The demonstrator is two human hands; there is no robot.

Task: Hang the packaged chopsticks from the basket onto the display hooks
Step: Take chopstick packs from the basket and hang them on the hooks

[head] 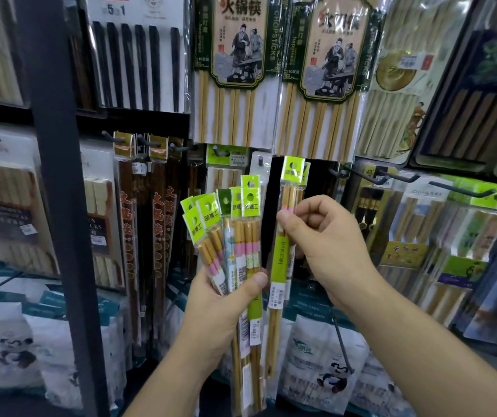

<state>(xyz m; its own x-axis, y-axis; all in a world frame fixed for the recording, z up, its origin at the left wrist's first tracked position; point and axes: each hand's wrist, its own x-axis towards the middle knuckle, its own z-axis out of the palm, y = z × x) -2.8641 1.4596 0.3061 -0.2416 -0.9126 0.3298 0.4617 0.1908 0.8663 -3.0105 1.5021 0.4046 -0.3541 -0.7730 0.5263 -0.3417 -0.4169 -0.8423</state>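
Head view. Left hand (220,299) clasps a fanned bundle of chopstick packs (236,233) at mid-length, thumb across the front; green headers up, spreading up-left.

Right hand (325,245) pinches a separate pack (283,263) on its upper third between thumb and curled fingers. A second header behind suggests two packs; cannot confirm. Long axis near vertical, header card (293,170) with punched hole uppermost, tips down. It is held before the display rack's lower tier, near its middle, just right of a peg (261,161). Basket not in view.

Judgement: hanging step. Keep the pack upright, square the hole to the peg tip, slide straight back; grip below the header so fingers clear the peg
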